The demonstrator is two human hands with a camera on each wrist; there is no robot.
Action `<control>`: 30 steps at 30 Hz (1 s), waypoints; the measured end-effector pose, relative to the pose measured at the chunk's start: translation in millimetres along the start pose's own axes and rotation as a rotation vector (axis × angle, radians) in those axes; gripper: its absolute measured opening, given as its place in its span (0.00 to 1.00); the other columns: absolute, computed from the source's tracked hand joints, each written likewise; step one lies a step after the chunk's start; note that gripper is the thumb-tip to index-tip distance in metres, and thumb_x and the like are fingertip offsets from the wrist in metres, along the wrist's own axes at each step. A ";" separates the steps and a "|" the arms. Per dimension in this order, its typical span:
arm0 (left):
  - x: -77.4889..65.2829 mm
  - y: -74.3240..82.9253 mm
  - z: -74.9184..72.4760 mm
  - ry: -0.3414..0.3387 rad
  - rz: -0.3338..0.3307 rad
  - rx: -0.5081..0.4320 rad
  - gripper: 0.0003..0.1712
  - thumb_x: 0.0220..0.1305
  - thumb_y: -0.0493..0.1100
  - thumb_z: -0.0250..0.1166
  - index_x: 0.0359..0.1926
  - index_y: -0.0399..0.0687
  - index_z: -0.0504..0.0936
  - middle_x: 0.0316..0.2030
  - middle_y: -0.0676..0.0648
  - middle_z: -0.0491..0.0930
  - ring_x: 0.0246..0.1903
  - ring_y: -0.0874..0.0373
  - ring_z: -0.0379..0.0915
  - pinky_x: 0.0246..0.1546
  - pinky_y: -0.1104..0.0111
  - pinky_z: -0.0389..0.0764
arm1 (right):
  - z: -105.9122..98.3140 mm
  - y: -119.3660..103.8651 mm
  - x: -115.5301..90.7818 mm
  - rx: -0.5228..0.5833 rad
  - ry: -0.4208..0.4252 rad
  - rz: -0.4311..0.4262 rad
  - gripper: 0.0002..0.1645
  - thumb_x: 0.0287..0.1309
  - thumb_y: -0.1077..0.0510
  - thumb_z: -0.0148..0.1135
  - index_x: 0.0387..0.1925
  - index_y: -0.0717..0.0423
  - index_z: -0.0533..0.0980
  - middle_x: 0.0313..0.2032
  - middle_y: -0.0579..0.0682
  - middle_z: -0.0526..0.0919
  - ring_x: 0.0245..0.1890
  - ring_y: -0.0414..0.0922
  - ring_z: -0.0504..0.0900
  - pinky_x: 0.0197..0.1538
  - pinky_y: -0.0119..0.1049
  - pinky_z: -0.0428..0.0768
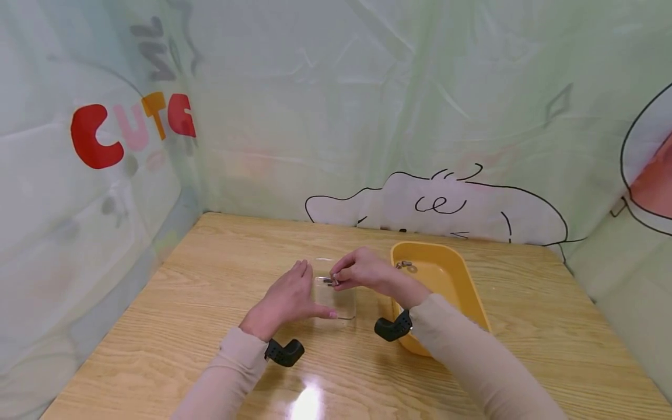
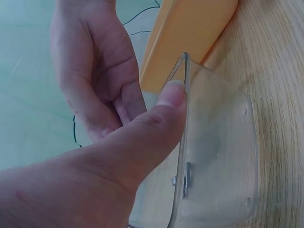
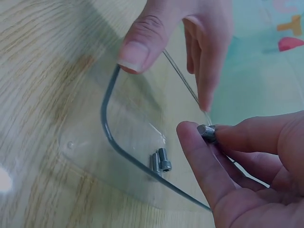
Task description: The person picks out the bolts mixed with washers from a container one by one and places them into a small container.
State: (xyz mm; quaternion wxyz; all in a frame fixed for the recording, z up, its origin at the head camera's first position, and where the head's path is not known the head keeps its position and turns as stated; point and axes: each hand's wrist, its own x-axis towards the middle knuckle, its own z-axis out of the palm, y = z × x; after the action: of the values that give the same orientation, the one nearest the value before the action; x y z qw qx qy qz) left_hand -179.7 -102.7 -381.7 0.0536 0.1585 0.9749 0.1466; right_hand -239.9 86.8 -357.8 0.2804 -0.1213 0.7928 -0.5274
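A clear plastic box (image 1: 340, 304) stands open-topped on the wooden table. My left hand (image 1: 289, 296) rests on it, fingers straight along its far left side and the thumb on the near rim. Above the box, my right hand (image 1: 364, 271) pinches a small metal screw (image 3: 207, 133) between thumb and index finger; fingertips cover most of it. Inside the box lie a couple of socket-head screws (image 3: 162, 161), side by side on the bottom. In the left wrist view, one screw (image 2: 187, 179) shows through the clear wall.
A yellow tray (image 1: 458, 256) stands to the right of the box, partly under my right forearm. Some screws (image 1: 404, 264) and a washer (image 1: 413, 269) lie at its far left corner. A printed curtain (image 1: 336, 116) hangs behind the table (image 1: 236, 251) and at its sides.
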 end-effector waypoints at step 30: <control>0.5 3.2 -3.3 -0.023 -0.009 0.008 0.70 0.47 0.75 0.69 0.72 0.26 0.56 0.73 0.29 0.56 0.73 0.41 0.55 0.72 0.55 0.64 | 28.5 3.8 16.3 -0.127 -0.002 0.043 0.14 0.68 0.64 0.55 0.41 0.73 0.81 0.31 0.56 0.81 0.30 0.45 0.82 0.47 0.42 0.86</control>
State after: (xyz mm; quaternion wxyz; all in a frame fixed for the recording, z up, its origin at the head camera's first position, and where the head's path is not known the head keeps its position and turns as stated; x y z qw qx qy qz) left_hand -179.8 -100.5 -377.6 0.0650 0.1562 0.9755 0.1407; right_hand -236.4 58.5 -374.5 0.2844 -0.1221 0.8267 -0.4698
